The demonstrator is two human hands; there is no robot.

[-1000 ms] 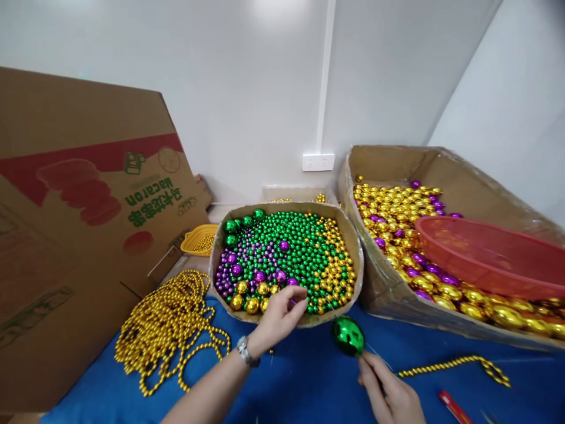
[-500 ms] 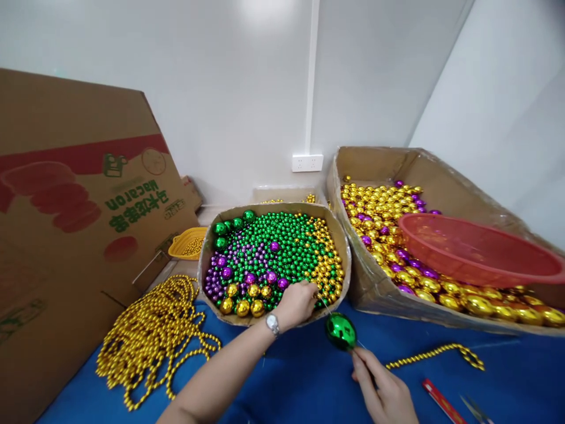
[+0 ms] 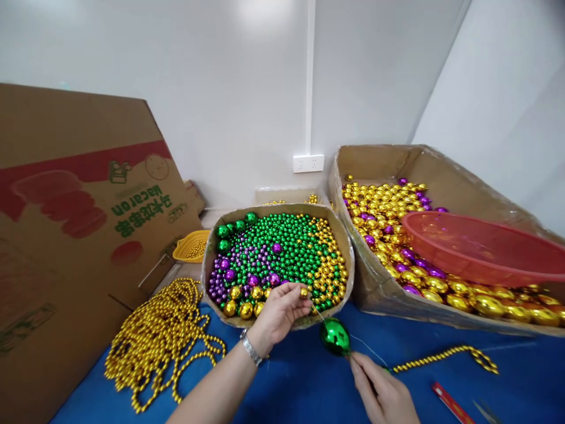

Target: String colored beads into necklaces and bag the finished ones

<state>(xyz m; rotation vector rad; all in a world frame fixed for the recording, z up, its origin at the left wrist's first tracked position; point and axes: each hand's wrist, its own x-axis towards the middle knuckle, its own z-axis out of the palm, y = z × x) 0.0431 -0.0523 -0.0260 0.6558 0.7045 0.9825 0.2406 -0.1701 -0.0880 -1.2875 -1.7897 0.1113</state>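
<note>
My left hand pinches a small gold bead over the front rim of a round cardboard tray filled with green, purple and gold beads. A silver watch sits on that wrist. My right hand is closed on a thin wire just behind a large green ball threaded on it. The wire's free end points up toward the gold bead. A strand of small gold beads trails to the right from my right hand across the blue cloth.
A heap of gold bead strands lies at the left. A big cardboard box of gold and purple balls with a red basin stands right. A printed carton leans left, a yellow basket behind. A red tool lies front right.
My left hand has lifted out of the tray with a gold bead pinched in its fingertips. The green ball and right hand shifted slightly left and down.
</note>
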